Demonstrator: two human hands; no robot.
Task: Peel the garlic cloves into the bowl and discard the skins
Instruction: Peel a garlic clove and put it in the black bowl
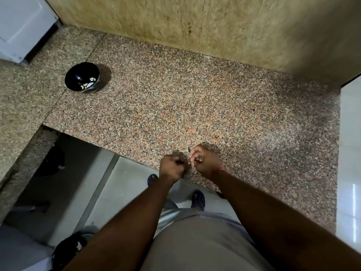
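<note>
My left hand (172, 167) and my right hand (205, 162) are close together over the front edge of the speckled granite counter (195, 98), both with fingers curled. A thin pale strip of garlic skin (182, 151) shows just above and between them. The clove itself is hidden inside the fingers; I cannot tell which hand holds it. A black bowl (83, 77) with a white leaf pattern stands far off at the counter's left rear. Its dark inside shows no cloves that I can make out.
A beige tiled wall (195, 26) backs the counter. A white appliance (21, 26) stands at the far left, a white surface (349, 153) at the right. Below the counter edge are grey floor tiles, my sandalled feet (198, 199) and a black bag (68, 249).
</note>
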